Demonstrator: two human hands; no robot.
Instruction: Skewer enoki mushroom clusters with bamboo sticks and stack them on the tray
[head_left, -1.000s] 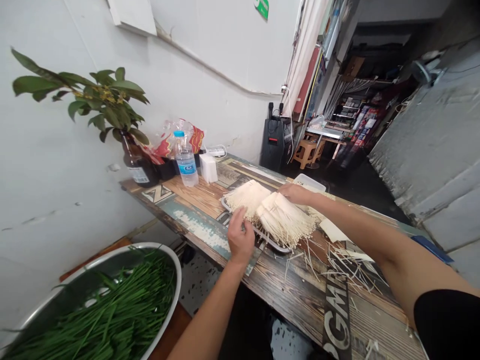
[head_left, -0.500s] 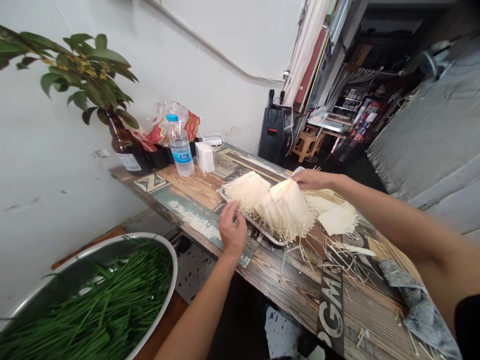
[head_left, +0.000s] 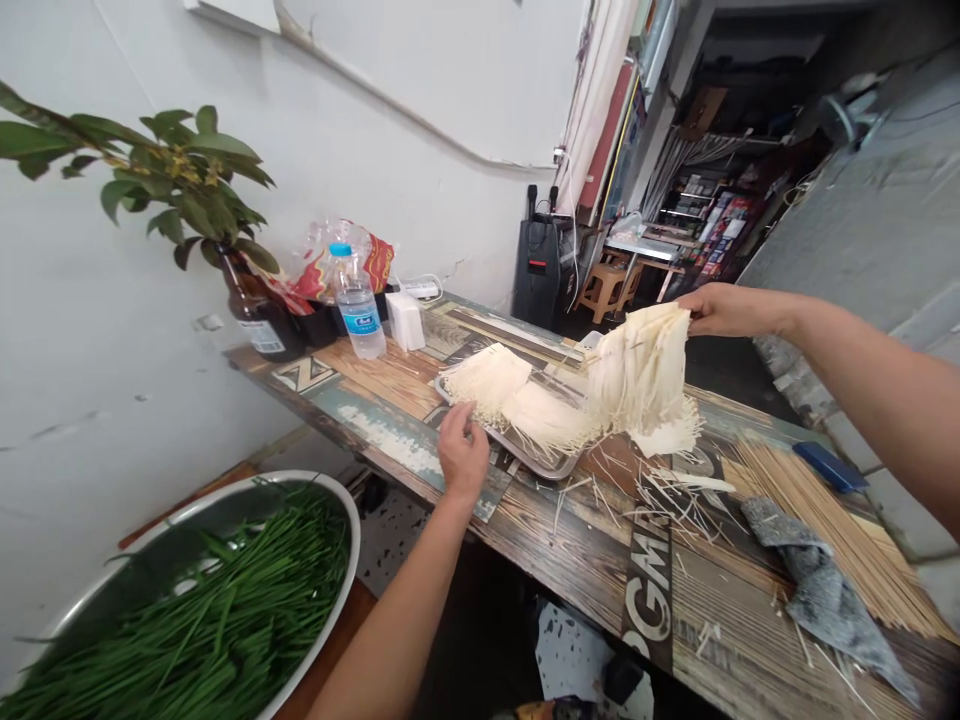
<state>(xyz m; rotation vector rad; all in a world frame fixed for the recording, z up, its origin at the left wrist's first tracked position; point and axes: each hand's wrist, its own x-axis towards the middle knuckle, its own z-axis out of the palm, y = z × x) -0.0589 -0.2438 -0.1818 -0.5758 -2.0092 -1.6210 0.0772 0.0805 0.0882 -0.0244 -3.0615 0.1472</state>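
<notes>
Right hand point(head_left: 724, 308): grip narrow, pinching the top edge of a mushroom bundle point(head_left: 637, 365), which hangs below and left of it above the table point(head_left: 574, 535), long axis near upright. Left hand point(head_left: 463, 450), farther from the bundle: fingers loosely bent beside the tray point(head_left: 556, 474), nothing seen held; rim contact unclear. Right fingertips partly hidden; bundle's lower ends merge with pale strands behind
</notes>
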